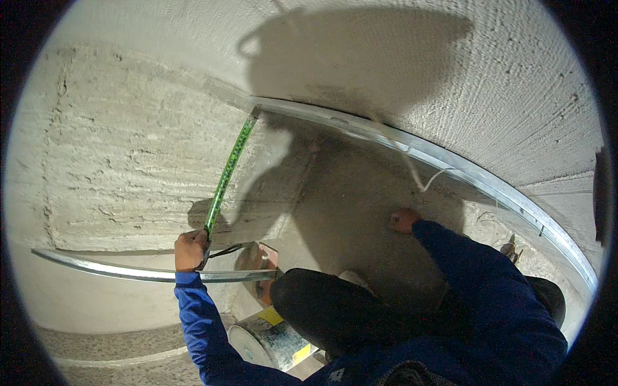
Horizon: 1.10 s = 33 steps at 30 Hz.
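Note:
My left hand (190, 251) is closed round a tape measure, whose case is mostly hidden by the fingers. Its green blade (228, 167) runs out slantwise to the corner end of a long metal profile (412, 145) along the wall. A dark strap (225, 251) hangs beside that hand. Just below, a second metal profile (116, 265) passes close to my left wrist. Over the shadowed floor, my right hand (403, 220) is held as a fist; whatever it may hold is hidden.
Rough plastered walls (129, 148) rise at the left and far side. A white cable (421, 183) hangs across the wall profile. Close to my knees stand a bucket-like container (251, 347) and a reddish block (267, 267). A small tool-like object (510, 249) is at the right.

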Each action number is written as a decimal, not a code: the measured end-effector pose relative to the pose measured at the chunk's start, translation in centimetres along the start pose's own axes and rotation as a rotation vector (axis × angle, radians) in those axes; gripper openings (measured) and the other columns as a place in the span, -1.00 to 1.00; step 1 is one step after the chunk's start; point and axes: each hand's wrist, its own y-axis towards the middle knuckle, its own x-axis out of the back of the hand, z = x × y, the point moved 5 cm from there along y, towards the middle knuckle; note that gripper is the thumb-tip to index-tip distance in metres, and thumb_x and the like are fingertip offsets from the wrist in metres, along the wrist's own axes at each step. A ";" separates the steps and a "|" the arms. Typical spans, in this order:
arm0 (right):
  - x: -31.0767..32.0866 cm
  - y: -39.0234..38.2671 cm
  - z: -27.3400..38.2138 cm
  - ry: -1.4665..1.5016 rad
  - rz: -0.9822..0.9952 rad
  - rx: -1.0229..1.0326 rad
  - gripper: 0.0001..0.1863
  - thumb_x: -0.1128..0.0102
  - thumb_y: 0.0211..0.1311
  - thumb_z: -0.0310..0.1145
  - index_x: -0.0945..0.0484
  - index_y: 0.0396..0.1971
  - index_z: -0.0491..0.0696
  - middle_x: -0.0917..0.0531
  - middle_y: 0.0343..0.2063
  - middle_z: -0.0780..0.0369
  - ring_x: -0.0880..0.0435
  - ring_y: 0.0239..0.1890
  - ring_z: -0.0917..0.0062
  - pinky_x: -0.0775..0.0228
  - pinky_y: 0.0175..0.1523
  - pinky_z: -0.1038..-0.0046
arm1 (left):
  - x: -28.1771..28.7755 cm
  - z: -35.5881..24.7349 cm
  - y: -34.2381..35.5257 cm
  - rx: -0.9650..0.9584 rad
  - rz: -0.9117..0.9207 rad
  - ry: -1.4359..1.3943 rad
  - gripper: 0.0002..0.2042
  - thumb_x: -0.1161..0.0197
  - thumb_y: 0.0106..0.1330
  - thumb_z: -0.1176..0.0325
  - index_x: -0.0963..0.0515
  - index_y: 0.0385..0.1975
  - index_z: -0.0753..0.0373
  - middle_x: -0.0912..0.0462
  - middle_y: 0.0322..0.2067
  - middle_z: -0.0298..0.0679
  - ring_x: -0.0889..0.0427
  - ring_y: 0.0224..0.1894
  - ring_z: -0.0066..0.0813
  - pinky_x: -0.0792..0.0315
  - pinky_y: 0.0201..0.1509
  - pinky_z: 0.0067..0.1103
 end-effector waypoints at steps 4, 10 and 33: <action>-0.4 0.2 -0.4 0.060 0.017 -0.030 -0.66 -0.13 -0.02 -0.09 -0.57 -0.50 -0.10 -0.60 -0.49 0.08 -0.57 -0.43 0.27 -0.38 -0.22 0.24 | -0.2 1.0 0.8 0.201 0.043 -0.102 -0.74 -0.10 0.14 0.25 -0.59 -0.54 0.33 -0.55 -0.67 -0.07 -0.54 -0.60 -0.29 -0.36 -0.49 -0.46; -0.3 0.0 -0.1 0.011 0.050 -0.016 -0.68 -0.14 0.00 -0.10 -0.57 -0.52 -0.08 -0.60 -0.51 0.10 -0.57 -0.42 0.31 -0.38 -0.24 0.26 | -0.4 0.8 2.2 0.127 0.119 -0.123 -0.72 -0.12 0.11 0.22 -0.55 -0.56 0.37 -0.53 -0.66 0.00 -0.56 -0.58 -0.18 -0.35 -0.47 -0.40; 1.2 -1.3 0.9 0.127 0.062 -0.095 -0.70 -0.15 -0.02 -0.08 -0.57 -0.58 -0.04 -0.61 -0.63 0.21 -0.59 -0.51 0.42 -0.40 -0.30 0.34 | -0.9 1.7 4.0 0.029 0.160 -0.039 -0.73 -0.07 0.16 0.30 -0.58 -0.53 0.41 -0.55 -0.67 -0.09 -0.51 -0.62 -0.37 -0.34 -0.50 -0.47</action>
